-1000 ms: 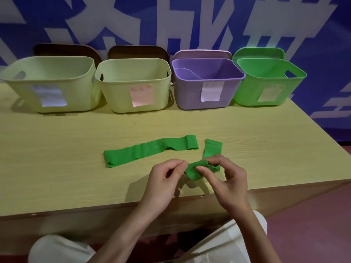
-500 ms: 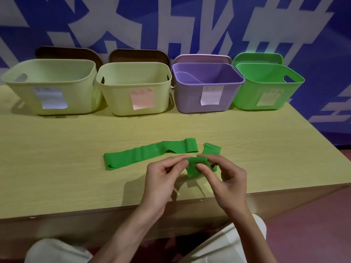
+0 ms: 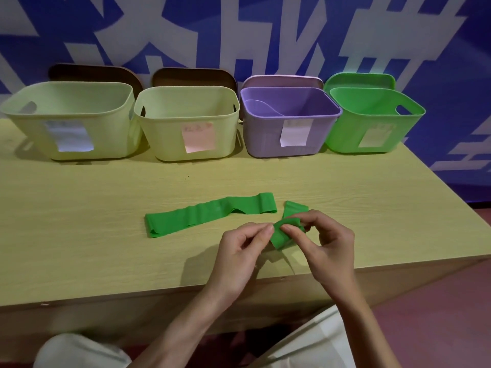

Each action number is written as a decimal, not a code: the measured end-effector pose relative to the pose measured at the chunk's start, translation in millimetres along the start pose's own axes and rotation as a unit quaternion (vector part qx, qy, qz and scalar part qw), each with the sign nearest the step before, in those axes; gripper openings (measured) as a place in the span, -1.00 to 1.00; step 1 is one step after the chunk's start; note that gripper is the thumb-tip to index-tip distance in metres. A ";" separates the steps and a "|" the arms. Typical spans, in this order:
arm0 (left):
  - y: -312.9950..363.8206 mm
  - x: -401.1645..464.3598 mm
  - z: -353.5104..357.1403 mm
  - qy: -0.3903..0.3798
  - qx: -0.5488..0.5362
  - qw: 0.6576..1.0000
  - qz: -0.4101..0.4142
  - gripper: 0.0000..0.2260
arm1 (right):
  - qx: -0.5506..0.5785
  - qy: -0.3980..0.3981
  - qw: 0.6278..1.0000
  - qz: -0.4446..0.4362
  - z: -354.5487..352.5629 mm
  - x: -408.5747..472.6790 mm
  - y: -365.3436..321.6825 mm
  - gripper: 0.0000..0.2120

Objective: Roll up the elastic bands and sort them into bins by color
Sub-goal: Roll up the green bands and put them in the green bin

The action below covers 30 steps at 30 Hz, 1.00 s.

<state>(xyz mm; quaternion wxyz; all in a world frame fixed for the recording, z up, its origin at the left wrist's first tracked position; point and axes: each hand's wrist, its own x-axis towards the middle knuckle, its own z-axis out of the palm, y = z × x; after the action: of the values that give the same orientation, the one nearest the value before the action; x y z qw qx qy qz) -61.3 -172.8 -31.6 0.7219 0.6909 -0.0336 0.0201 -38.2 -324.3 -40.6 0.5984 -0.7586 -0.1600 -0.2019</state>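
A green elastic band (image 3: 285, 231), partly rolled, is held just above the table near its front edge. My left hand (image 3: 243, 251) pinches the roll's left end between thumb and fingertips. My right hand (image 3: 322, 243) pinches the right side of it, and the unrolled tail lies on the wood toward the back. A second green band (image 3: 210, 217) lies flat and stretched out to the left of the roll. At the back stand four bins: two pale yellow (image 3: 71, 144) (image 3: 164, 144), a purple one (image 3: 265, 139) and a green one (image 3: 345, 134).
Each bin carries a paper label. A purple band shows inside the purple bin. Lids lean against the blue and white wall behind the bins. The wooden table (image 3: 79, 235) ends close to my knees and drops off on the right.
The roll has grown a little and the free tail has become shorter. Both hands have stayed at the same spot on the table.
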 end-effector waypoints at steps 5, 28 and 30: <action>-1.7 4.7 -3.6 0.017 0.060 0.997 0.054 -0.88 | -0.005 -0.018 1.000 -0.013 -1.9 -0.4 -1.3 -0.91; -6.3 13.1 -14.2 -0.005 0.318 0.919 0.231 -0.76 | -0.011 -0.066 0.998 0.002 -4.1 1.9 0.5 -0.81; -7.3 12.5 -13.0 -0.002 0.305 0.926 0.225 -0.76 | 0.001 -0.069 0.998 0.008 -2.6 0.5 1.1 -0.77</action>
<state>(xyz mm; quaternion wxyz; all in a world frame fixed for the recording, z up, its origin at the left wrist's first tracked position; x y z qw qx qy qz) -48.1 -160.4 -38.4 0.4529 0.8520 -0.1815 0.1897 -37.6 -327.1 -40.7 0.5881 -0.7715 -0.1948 -0.1445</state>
